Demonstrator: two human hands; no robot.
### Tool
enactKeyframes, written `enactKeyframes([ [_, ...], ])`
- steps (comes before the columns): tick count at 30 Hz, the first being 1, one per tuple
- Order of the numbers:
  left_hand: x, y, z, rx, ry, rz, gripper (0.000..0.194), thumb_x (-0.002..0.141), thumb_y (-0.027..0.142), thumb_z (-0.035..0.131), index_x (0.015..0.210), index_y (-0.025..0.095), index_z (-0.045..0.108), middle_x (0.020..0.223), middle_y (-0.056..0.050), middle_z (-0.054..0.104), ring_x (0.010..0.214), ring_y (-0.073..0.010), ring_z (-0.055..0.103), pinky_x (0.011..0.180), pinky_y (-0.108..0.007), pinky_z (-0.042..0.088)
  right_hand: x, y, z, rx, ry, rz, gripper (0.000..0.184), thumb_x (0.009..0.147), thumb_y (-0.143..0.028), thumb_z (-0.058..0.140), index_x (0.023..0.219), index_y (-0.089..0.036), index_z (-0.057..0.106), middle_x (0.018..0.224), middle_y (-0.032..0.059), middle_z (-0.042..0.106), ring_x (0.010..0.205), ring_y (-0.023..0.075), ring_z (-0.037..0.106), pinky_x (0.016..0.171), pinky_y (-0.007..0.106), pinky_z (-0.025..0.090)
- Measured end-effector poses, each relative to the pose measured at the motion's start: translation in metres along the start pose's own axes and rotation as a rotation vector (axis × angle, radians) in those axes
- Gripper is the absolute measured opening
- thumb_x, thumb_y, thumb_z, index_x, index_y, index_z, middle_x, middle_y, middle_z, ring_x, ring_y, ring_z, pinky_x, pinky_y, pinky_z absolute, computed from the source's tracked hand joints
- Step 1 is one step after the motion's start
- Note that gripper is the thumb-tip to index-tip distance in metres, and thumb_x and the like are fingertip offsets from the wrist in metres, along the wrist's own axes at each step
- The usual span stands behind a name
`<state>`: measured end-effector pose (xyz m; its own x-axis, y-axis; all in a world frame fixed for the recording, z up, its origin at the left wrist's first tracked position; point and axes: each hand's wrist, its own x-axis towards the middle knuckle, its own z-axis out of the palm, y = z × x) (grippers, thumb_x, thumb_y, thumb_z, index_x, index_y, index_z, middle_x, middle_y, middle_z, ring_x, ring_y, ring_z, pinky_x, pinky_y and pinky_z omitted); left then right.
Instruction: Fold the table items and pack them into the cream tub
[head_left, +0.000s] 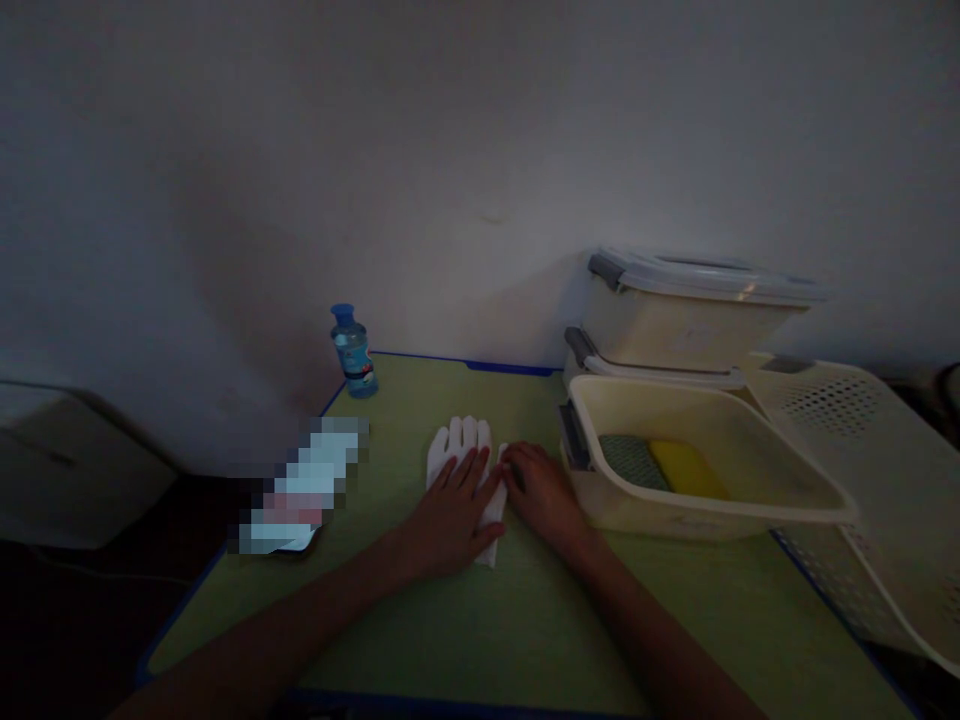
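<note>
A white glove [469, 436] lies on the green tabletop with its fingers pointing away from me. Spread across its palm is my left hand [448, 520], flat and open, covering much of the glove. My right hand [546, 495] is at the glove's right edge, fingers curled and closed on the narrow part beside the tip of my left forefinger. Its fingertips partly hide that spot. Just right of this hand stands an open cream bin [697, 518].
Inside the bin lie a grey-green pad [631, 460] and a yellow sponge [686, 468]. Lidded boxes [690, 325] are stacked behind it, and a perforated basket [885, 480] is at the right. A blue bottle [355, 355] stands back left, near a pixelated phone-like object [307, 490].
</note>
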<state>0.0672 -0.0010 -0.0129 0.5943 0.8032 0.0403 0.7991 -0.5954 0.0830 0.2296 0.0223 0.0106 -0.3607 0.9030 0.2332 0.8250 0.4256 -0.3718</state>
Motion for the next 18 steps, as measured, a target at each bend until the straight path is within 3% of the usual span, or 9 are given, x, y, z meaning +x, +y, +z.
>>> enactKeyframes([
  [6, -0.003, -0.003, -0.006, -0.036, -0.026, 0.096, 0.06, 0.088, 0.049, 0.032, 0.14, 0.024, 0.018, 0.148, -0.014, 0.006, 0.137, -0.0273, 0.004, 0.108, -0.046, 0.014, -0.001, 0.003, 0.002, 0.046, 0.045, 0.04, 0.023, 0.083, -0.009, 0.038, 0.089, -0.014, 0.06, 0.091, 0.0088, 0.059, 0.089, 0.0182, 0.052, 0.082, 0.032, 0.042],
  [9, -0.006, -0.003, -0.008, -0.059, -0.052, 0.156, 0.06, 0.088, 0.049, 0.034, 0.14, 0.025, 0.018, 0.148, -0.014, 0.007, 0.137, -0.0266, 0.005, 0.109, -0.046, 0.014, 0.0, 0.005, 0.003, 0.132, 0.115, -0.007, 0.03, 0.081, -0.006, 0.038, 0.101, -0.015, 0.059, 0.103, 0.0101, 0.058, 0.1, 0.0185, 0.049, 0.089, 0.033, 0.041],
  [13, -0.008, -0.003, -0.009, -0.079, -0.058, 0.18, 0.061, 0.087, 0.049, 0.036, 0.14, 0.026, 0.018, 0.149, -0.012, 0.007, 0.137, -0.0275, 0.005, 0.109, -0.046, 0.013, 0.004, 0.01, 0.009, 0.177, 0.151, -0.064, 0.033, 0.083, -0.01, 0.039, 0.108, -0.017, 0.059, 0.116, 0.01, 0.054, 0.11, 0.0193, 0.045, 0.096, 0.037, 0.037],
  [18, -0.008, -0.002, -0.011, -0.087, -0.081, 0.176, 0.061, 0.087, 0.052, 0.033, 0.14, 0.026, 0.017, 0.149, -0.011, 0.008, 0.137, -0.0274, 0.005, 0.109, -0.046, 0.012, 0.01, 0.019, 0.02, 0.163, 0.133, -0.008, 0.031, 0.084, -0.013, 0.04, 0.105, -0.014, 0.062, 0.11, 0.0122, 0.057, 0.106, 0.0208, 0.048, 0.094, 0.038, 0.04],
])
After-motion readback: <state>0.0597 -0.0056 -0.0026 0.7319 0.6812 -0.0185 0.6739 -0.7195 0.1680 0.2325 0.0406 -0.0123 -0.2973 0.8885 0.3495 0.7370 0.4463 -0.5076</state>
